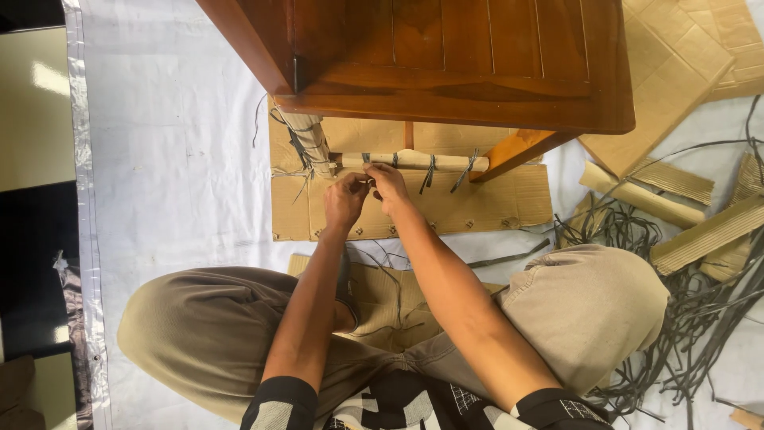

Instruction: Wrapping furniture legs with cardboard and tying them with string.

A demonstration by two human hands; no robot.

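You sat cross-legged on the white floor sheet in front of a wooden furniture piece, and both your hands met at its lower rail, which was wrapped in cardboard and tied with dark straps. Your left hand was closed, fingertips pinched at the strap knot on the underside of that wrapped rail. Your right hand pressed in beside it, thumb and forefinger nipped together on the same knot, the two hands touching.

The strap looked thin, flat and limp, light to lift but likely slick and tight where it bit into the cardboard, so the knot itself or a loose tail just beside it seemed the best place to grip. The cardboard wrap seemed soft and easy to tear; the wood beneath it was stiff and heavy.

A flat cardboard sheet lay under the rail. A tangle of loose dark straps and rolled cardboard strips lay well apart, beyond your right knee.
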